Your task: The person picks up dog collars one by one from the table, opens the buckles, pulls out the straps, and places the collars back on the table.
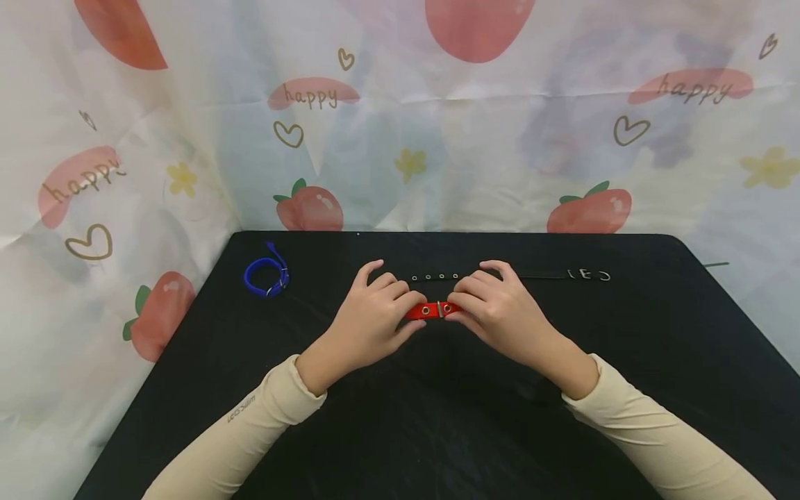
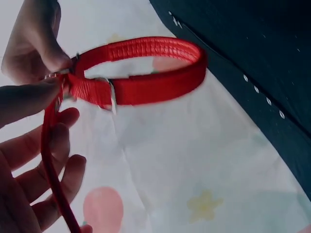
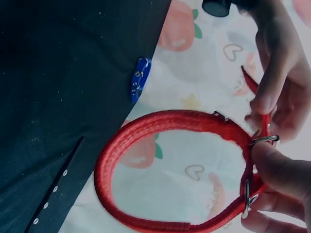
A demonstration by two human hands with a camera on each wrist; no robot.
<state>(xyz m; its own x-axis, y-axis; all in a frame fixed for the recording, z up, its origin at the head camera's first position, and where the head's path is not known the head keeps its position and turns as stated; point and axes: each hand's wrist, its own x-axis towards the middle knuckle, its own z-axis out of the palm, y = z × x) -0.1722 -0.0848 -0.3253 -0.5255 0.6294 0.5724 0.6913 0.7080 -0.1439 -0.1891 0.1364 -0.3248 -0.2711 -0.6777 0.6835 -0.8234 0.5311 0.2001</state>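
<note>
A red collar (image 1: pixel 432 310) with metal eyelets is held up in front between both hands, bent into a loop. My left hand (image 1: pixel 375 319) pinches its strap end, which runs down past the fingers in the left wrist view. My right hand (image 1: pixel 509 309) grips the collar beside the metal buckle (image 3: pixel 265 140), thumb against the band. The strap's pointed tail passes through the buckle, as seen in the right wrist view. A metal D-ring (image 2: pixel 112 96) hangs on the loop. Part of the collar is hidden behind fingers in the head view.
On the black table (image 1: pixel 400 430), a blue collar (image 1: pixel 246 278) lies coiled at the back left. Behind the hands a black collar (image 1: pixel 544 278) with eyelets and metal fittings lies stretched out. A printed curtain (image 1: pixel 487 146) stands behind the table's far edge.
</note>
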